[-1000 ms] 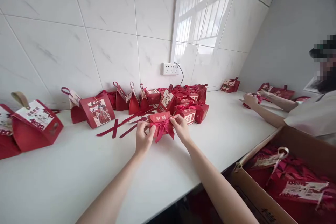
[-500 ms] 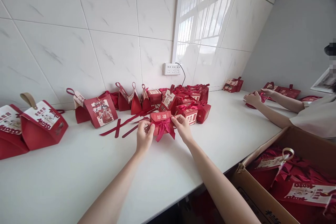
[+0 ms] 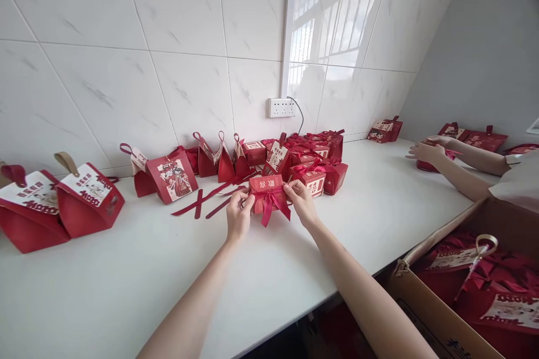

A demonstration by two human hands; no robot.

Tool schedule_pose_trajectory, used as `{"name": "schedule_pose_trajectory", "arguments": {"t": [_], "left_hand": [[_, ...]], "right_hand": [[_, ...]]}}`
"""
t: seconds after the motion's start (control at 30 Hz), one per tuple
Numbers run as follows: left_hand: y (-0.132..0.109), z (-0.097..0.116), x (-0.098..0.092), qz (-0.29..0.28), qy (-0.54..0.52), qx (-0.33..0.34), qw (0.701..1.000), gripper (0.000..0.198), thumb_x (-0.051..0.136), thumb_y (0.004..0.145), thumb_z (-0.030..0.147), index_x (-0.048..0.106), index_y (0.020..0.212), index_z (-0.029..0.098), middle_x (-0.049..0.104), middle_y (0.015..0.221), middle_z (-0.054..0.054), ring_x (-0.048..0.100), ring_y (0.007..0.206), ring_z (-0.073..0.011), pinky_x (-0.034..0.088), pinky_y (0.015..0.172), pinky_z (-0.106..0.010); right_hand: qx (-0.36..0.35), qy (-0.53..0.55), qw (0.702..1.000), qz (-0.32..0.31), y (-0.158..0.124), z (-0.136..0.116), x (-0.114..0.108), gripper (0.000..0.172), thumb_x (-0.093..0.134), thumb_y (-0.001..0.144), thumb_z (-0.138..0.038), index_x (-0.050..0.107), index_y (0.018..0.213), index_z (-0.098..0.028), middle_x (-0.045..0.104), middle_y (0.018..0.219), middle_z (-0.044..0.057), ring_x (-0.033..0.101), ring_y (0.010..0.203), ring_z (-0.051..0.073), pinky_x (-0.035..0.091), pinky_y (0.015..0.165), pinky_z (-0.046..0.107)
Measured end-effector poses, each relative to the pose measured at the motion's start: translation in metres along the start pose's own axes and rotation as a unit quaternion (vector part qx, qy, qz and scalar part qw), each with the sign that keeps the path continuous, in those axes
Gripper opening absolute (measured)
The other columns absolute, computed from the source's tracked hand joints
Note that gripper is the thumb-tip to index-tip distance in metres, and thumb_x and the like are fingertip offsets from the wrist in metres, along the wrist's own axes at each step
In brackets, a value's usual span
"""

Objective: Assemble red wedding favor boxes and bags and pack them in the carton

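surface: white countertop (image 3: 126, 269).
box: small red paper gift box (image 3: 264, 189) at mid-counter, ribbon bow already tied.
hands: left hand (image 3: 238, 217), right hand (image 3: 301, 203) pinching its sides.
undone: loose red ribbon strips (image 3: 197, 206) nearby.

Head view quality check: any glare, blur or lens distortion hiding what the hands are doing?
Head view: soft, even daylight, faint shadows; a window reflection glares on the wall tiles, away from the hands; wide-angle bending curves the tile lines and stretches the cardboard carton at the frame edge; the left hand, right hand and red gift box between them are sharp and unobscured.
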State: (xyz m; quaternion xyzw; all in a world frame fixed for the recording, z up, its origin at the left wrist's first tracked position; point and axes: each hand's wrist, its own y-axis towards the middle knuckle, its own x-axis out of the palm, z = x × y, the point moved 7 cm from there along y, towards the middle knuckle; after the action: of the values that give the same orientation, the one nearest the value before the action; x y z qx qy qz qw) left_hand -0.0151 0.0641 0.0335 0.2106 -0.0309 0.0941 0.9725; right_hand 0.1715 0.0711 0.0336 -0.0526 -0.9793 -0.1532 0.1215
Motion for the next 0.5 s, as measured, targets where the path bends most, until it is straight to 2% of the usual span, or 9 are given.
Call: {"name": "schedule_pose_trajectory", "arguments": {"t": [0.13,0.37,0.5], "left_hand": [[-0.0014,-0.0006,0.0036,-0.005,-0.018,-0.008,1.000,0.023,0.060,0.071,0.033,0.047,0.059,0.019,0.063,0.106,-0.006,0.057,0.103,-0.0232,0.043,0.088,-0.034],[-0.0012,-0.0052,0.0012,0.011,-0.037,-0.029,0.999,0.025,0.061,0.069,0.035,0.047,0.058,0.018,0.062,0.107,-0.007,0.059,0.096,-0.0227,0.046,0.078,-0.032],[-0.0013,-0.0048,-0.0014,0.017,-0.031,-0.019,0.999,0.023,0.064,0.068,0.034,0.050,0.059,0.018,0.063,0.102,-0.007,0.058,0.098,-0.0232,0.044,0.083,-0.034]], "right_hand": [[-0.001,-0.001,1.000,0.009,-0.0005,0.0013,-0.0014,0.038,0.067,0.067,-0.053,0.044,0.067,-0.022,0.053,0.061,-0.005,0.048,0.053,0.011,0.040,0.052,0.025],[-0.008,-0.019,1.000,0.014,-0.0017,0.0002,-0.0014,0.038,0.066,0.068,-0.053,0.046,0.068,-0.021,0.056,0.066,-0.002,0.053,0.060,0.012,0.044,0.057,0.026],[-0.021,-0.037,0.999,0.017,-0.0028,-0.0021,0.0001,0.040,0.065,0.068,-0.056,0.044,0.071,-0.022,0.060,0.075,0.001,0.057,0.070,0.016,0.046,0.061,0.027]]}}
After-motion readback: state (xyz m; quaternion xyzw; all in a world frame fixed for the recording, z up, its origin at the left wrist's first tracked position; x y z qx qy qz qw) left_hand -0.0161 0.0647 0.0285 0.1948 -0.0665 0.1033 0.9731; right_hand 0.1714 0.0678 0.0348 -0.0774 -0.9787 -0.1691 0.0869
